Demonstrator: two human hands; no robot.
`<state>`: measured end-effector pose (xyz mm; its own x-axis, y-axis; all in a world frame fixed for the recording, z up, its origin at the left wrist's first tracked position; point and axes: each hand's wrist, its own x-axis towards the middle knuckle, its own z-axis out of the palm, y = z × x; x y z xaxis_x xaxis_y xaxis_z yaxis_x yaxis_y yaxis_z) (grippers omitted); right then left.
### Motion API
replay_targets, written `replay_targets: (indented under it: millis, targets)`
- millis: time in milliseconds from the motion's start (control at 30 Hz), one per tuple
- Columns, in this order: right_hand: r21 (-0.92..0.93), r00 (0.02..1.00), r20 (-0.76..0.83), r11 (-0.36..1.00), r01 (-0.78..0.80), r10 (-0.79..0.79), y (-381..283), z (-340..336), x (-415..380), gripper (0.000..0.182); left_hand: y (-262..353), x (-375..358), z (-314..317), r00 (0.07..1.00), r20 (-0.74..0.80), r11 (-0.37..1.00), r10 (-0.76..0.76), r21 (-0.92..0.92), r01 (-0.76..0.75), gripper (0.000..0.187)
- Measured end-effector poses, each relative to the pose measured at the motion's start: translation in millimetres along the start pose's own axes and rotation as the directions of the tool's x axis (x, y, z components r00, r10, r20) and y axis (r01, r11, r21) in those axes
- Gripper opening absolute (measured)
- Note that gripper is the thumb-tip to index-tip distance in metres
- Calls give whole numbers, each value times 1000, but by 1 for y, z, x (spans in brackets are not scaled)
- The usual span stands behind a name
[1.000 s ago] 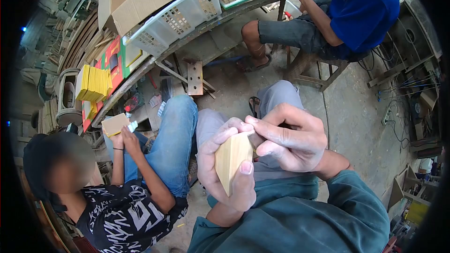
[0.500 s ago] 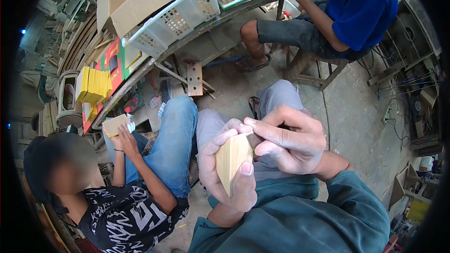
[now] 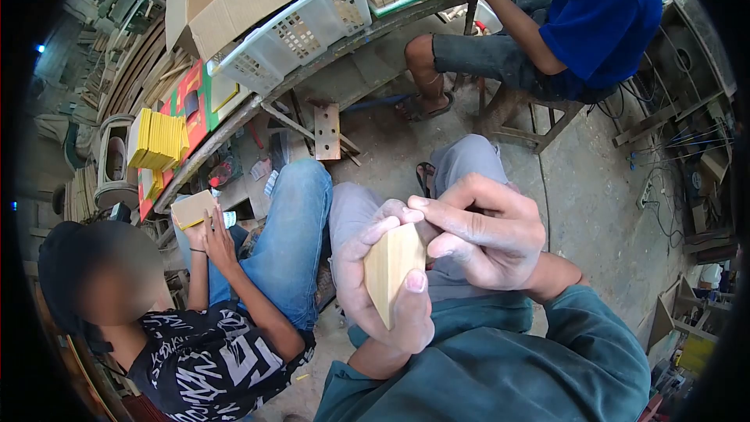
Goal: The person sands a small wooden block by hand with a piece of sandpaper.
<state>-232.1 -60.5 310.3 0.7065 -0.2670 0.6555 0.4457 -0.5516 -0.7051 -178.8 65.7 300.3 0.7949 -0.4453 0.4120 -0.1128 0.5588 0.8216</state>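
Note:
My left hand is wrapped round a small pale wooden block with a pointed lower end and bevelled faces. Its thumb presses the right side, and the fingers curl over the left edge and top. Close against the block's upper right edge, my right hand is pinched, thumb against index finger. Whatever is between those fingertips is too hidden to name. Both hands look dusty and hover over my lap.
At left, a co-worker holds a flat tan block. Another person in a blue shirt sits at upper right. A bench carries a white plastic basket, a cardboard box and stacked yellow pieces.
The wooden block has turned slightly in my left hand, showing more of its broad face. My right fingers stay at its upper edge; the dark sliver between them is less visible.

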Motion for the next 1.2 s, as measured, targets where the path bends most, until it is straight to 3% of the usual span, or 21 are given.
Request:
replay_targets:
  millis: [233, 1200]
  targets:
    - [28, 1000, -23, 1000, -4, 4, 1, 2, 0, 32, 4, 0, 4, 996, -73, 997, -45, 59, 49, 54]
    - [15, 999, -21, 999, -36, 36, 2, 6, 2, 34, 2, -2, 0, 996, -57, 997, -75, 1, 75, 54]
